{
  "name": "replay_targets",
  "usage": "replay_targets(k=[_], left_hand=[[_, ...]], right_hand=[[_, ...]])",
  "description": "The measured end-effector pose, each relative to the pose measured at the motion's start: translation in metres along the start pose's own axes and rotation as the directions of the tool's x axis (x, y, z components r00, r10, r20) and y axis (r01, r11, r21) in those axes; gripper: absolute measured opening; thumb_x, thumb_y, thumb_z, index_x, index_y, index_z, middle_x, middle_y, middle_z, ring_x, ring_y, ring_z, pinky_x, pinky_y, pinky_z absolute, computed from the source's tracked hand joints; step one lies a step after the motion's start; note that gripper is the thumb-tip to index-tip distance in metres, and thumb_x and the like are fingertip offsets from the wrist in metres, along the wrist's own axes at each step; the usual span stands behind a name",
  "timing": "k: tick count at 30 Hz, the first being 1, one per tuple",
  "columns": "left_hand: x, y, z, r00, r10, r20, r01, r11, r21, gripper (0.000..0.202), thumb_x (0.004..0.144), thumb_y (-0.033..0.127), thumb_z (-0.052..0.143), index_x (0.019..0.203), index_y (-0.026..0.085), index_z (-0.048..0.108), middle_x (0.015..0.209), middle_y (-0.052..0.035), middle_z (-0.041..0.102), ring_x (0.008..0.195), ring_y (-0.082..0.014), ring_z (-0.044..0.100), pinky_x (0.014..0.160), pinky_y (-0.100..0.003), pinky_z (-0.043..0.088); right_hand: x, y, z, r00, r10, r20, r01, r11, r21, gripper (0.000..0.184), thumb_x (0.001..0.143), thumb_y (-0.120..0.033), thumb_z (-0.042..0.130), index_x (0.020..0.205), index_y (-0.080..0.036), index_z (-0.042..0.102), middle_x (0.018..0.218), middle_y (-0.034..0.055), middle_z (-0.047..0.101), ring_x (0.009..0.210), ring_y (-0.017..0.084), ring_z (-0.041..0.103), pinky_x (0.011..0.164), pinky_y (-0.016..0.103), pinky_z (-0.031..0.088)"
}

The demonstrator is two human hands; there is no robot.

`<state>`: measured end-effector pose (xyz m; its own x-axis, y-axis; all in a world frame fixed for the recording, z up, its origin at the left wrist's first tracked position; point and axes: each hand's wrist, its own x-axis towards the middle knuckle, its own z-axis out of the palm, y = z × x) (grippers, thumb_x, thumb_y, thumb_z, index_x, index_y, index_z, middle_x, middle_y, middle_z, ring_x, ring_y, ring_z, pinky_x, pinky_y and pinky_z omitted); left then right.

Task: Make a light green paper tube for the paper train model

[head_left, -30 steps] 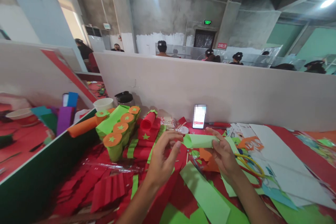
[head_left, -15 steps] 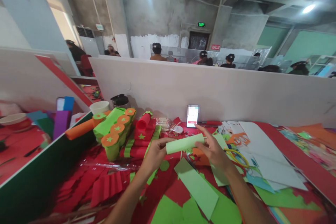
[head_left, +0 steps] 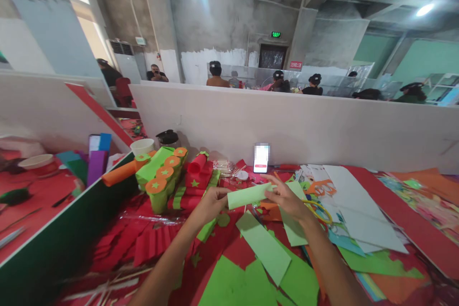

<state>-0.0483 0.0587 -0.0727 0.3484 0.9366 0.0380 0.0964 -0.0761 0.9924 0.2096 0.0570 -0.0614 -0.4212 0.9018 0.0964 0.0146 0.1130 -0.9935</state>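
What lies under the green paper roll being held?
Below the green paper roll, between left hand and right hand, lie a green strip and red paper; the tabletop itself is covered.

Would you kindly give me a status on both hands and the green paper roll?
Left hand and right hand each pinch an end of the green paper roll. Roll held in the air. Flat green strip lies beneath.

Light green paper roll (head_left: 248,195); orange-capped green tubes (head_left: 162,179) with green stars
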Motion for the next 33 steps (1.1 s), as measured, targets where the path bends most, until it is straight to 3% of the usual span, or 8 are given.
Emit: replay_targets(k=[5,10,17,23,28,30,33], left_hand=[[-0.0019,-0.0031,0.0028,0.997,-0.069,0.034,0.069,0.998,-0.003,0.027,0.074,0.039,0.061,0.068,0.015,0.073,0.056,-0.0015,0.065,0.050,-0.0134,0.058,0.051,-0.023,0.046],[0.0003,-0.0052,0.0041,0.994,-0.097,0.041,0.096,0.995,0.010,0.026,0.070,0.040,0.065,0.070,0.016,0.073,0.054,-0.0012,0.065,0.049,-0.0135,0.058,0.050,-0.023,0.046],[0.0014,-0.0032,0.0026,0.998,-0.058,0.017,0.057,0.996,0.062,0.015,0.066,0.028,0.065,0.066,0.015,0.073,0.054,-0.0002,0.063,0.048,-0.0112,0.052,0.047,-0.020,0.040],[0.0005,-0.0062,-0.0005,1.000,-0.012,0.023,0.009,0.992,0.122,0.016,0.071,0.029,0.061,0.070,0.016,0.071,0.057,0.0007,0.062,0.053,-0.0125,0.054,0.051,-0.021,0.040],[-0.0018,-0.0055,-0.0002,1.000,0.023,0.013,-0.026,0.979,0.203,0.016,0.075,0.029,0.055,0.067,0.018,0.064,0.055,0.0009,0.060,0.052,-0.0143,0.057,0.052,-0.022,0.041],[-0.0006,-0.0042,0.0014,0.999,0.031,-0.021,-0.028,0.989,0.144,0.019,0.078,0.034,0.055,0.072,0.018,0.062,0.054,0.0018,0.058,0.050,-0.0137,0.056,0.051,-0.022,0.042],[0.0015,-0.0029,0.0039,0.975,0.099,-0.197,-0.095,0.995,0.028,0.025,0.080,0.041,0.059,0.087,0.018,0.060,0.062,0.0029,0.058,0.051,-0.0124,0.054,0.051,-0.022,0.042]], right_hand=[[-0.0008,0.0030,-0.0026,0.999,0.037,0.007,-0.037,0.999,0.034,0.064,0.084,-0.040,0.068,0.140,-0.025,0.043,0.083,0.0007,0.069,0.085,0.020,0.070,0.092,0.047,0.053],[-0.0030,-0.0030,-0.0007,1.000,0.023,0.016,-0.024,0.999,0.045,0.064,0.084,-0.041,0.068,0.141,-0.026,0.043,0.087,0.0019,0.071,0.088,0.020,0.070,0.093,0.046,0.053],[-0.0026,-0.0036,-0.0006,0.999,0.011,0.033,-0.011,1.000,0.001,0.061,0.086,-0.037,0.067,0.140,-0.024,0.044,0.081,0.0008,0.070,0.081,0.019,0.069,0.087,0.044,0.055],[-0.0029,-0.0044,-0.0006,1.000,-0.005,-0.012,0.004,0.999,-0.046,0.053,0.085,-0.035,0.067,0.135,-0.025,0.050,0.066,-0.0065,0.058,0.067,0.014,0.064,0.084,0.042,0.058],[-0.0011,-0.0004,-0.0011,0.997,-0.029,-0.078,0.018,0.991,-0.134,0.051,0.087,-0.036,0.065,0.134,-0.024,0.049,0.069,-0.0054,0.059,0.069,0.015,0.067,0.081,0.041,0.058],[-0.0003,0.0000,-0.0009,0.993,-0.044,-0.113,0.025,0.986,-0.165,0.051,0.087,-0.037,0.063,0.134,-0.024,0.049,0.072,-0.0042,0.062,0.071,0.016,0.068,0.081,0.041,0.057],[0.0018,-0.0012,0.0001,0.977,-0.086,-0.196,0.058,0.988,-0.143,0.052,0.087,-0.037,0.063,0.135,-0.024,0.048,0.074,-0.0036,0.064,0.074,0.016,0.069,0.085,0.041,0.056]])
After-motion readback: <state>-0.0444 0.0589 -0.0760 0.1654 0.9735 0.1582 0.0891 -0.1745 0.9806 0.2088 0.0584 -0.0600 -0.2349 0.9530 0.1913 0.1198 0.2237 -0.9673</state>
